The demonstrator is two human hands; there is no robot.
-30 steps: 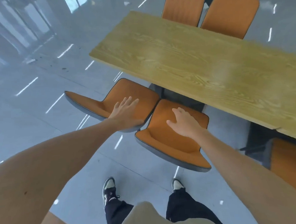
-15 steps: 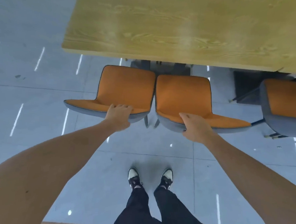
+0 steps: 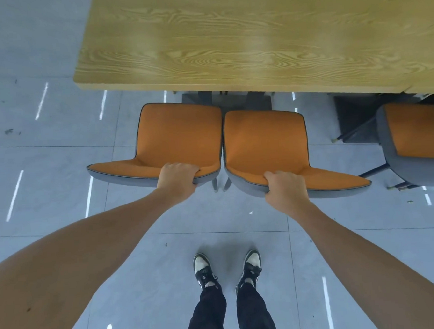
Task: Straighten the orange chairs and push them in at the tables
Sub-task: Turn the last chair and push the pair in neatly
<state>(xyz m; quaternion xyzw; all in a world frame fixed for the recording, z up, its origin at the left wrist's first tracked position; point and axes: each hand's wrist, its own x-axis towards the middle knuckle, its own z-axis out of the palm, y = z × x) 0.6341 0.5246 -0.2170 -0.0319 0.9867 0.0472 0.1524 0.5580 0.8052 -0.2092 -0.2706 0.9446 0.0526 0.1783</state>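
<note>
Two orange chairs side by side, near edge of table (image 3: 229, 38), seats not under it. L hand (image 3: 177, 177) fingers clamped on backrest top of L chair (image 3: 179, 138). R hand (image 3: 283, 187) clamped on R chair (image 3: 265, 141) backrest. Backrests touching. 3rd chair (image 3: 415, 138) apart, to the R.

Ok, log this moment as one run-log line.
left hand: grips left chair backrest | right hand: grips middle chair backrest | chairs: side by side, seats clear of table

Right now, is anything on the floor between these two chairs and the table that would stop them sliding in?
Nothing loose shows. Only the table's dark base stands beyond the left chair and right chair, under the table edge.
</note>
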